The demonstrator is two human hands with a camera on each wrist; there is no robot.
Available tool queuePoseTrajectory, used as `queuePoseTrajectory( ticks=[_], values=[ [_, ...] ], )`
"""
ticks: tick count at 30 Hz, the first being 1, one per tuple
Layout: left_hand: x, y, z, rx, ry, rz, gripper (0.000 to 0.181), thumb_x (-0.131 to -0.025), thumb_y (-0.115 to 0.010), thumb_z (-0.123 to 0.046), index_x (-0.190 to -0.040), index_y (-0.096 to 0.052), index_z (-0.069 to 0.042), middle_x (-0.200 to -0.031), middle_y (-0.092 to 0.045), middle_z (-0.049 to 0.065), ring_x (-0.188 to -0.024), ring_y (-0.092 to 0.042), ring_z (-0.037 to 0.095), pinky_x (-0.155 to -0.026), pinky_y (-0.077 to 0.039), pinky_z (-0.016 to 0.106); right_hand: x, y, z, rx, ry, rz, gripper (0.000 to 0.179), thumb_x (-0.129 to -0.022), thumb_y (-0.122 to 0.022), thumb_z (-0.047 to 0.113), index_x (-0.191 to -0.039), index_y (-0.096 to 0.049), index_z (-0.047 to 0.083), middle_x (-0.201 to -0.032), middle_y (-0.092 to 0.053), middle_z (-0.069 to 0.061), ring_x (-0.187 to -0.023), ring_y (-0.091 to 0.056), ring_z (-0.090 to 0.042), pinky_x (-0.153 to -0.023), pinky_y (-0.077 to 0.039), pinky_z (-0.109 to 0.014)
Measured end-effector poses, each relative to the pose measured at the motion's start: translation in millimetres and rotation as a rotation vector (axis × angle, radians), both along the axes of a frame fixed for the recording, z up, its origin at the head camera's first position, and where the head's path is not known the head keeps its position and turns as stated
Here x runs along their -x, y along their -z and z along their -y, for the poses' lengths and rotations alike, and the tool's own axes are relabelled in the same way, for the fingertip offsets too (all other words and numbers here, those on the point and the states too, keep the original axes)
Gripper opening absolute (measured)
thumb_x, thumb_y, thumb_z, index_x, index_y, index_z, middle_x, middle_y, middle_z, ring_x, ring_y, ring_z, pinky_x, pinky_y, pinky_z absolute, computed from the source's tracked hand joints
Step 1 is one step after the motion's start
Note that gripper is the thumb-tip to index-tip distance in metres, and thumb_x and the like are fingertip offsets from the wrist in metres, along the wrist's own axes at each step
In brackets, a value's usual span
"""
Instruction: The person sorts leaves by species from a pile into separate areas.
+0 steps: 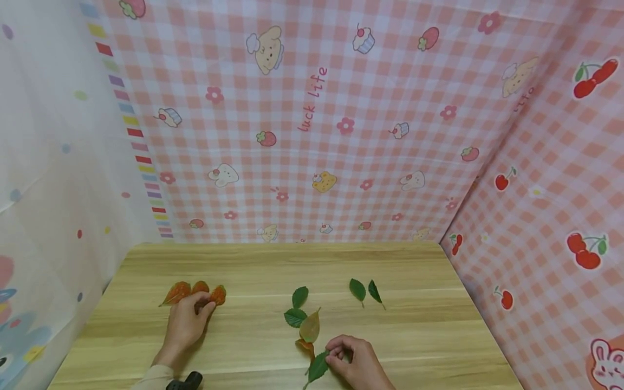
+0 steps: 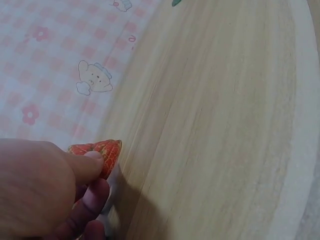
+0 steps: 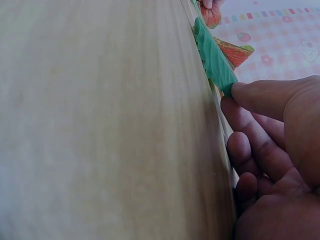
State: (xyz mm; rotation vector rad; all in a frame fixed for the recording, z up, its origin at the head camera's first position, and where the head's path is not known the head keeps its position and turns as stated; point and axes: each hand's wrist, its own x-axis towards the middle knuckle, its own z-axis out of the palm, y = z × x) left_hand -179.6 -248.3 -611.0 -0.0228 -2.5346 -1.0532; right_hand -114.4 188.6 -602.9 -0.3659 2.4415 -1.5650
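Observation:
At the left of the table, my left hand [image 1: 189, 320] pinches an orange-red leaf [image 1: 219, 295] between thumb and fingers; its veined surface shows past the thumb in the left wrist view. Two more orange leaves [image 1: 177, 293] lie just beyond that hand, partly hidden by it. Near the front edge, my right hand [image 1: 358, 360] holds the end of a green leaf [image 1: 318, 367] between thumb and forefinger. In the right wrist view this green leaf [image 3: 214, 57] shows a ribbed surface and a toothed edge. An orange leaf [image 1: 306, 346] lies right beside it.
Beyond the right hand, a brownish leaf [image 1: 310, 327] and two green leaves [image 1: 294, 317] form a line. Farther right lie two green leaves [image 1: 357, 289] with stems. Patterned cloth [image 1: 312, 151] hangs behind and beside the wooden table [image 1: 414, 336].

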Motion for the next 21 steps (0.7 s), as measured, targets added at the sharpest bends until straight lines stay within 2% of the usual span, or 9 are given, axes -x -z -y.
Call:
queuePoseTrajectory(
  ticks=[5, 15, 21],
  values=[
    [-7.5, -13.9, -4.5, 0.04, -0.017, 0.038, 0.015, -0.096, -0.087, -0.005, -0.11, -0.084, 0.0, -0.088, -0.083, 0.008, -0.074, -0.064, 0.004, -0.068, -0.05, 0.027, 0.1, -0.1, 0.1, -0.002, 0.001, 0.001, 0.008, -0.101, -0.085, 0.014, -0.108, -0.082, 0.01, -0.095, -0.079, 0.002, -0.084, -0.064, 0.001, -0.079, -0.053, -0.018],
    [-9.2, -15.3, -9.2, 0.054, -0.032, -0.036, 0.011, -0.094, -0.088, 0.0, -0.104, -0.084, -0.002, -0.086, -0.082, 0.005, -0.074, -0.062, 0.0, -0.066, -0.05, 0.027, 0.3, -0.5, -0.3, -0.001, 0.002, 0.009, 0.009, -0.101, -0.085, 0.013, -0.108, -0.081, 0.009, -0.096, -0.079, 0.001, -0.084, -0.064, 0.001, -0.08, -0.054, -0.018],
    [-9.2, -15.3, -8.7, 0.054, -0.034, -0.015, 0.011, -0.095, -0.087, 0.0, -0.105, -0.084, -0.001, -0.087, -0.083, 0.006, -0.075, -0.065, 0.004, -0.067, -0.05, 0.027, 0.3, 0.8, -0.4, 0.005, 0.001, 0.014, 0.009, -0.101, -0.085, 0.013, -0.108, -0.081, 0.01, -0.096, -0.079, 0.001, -0.085, -0.065, 0.001, -0.081, -0.054, -0.018]
  ],
)
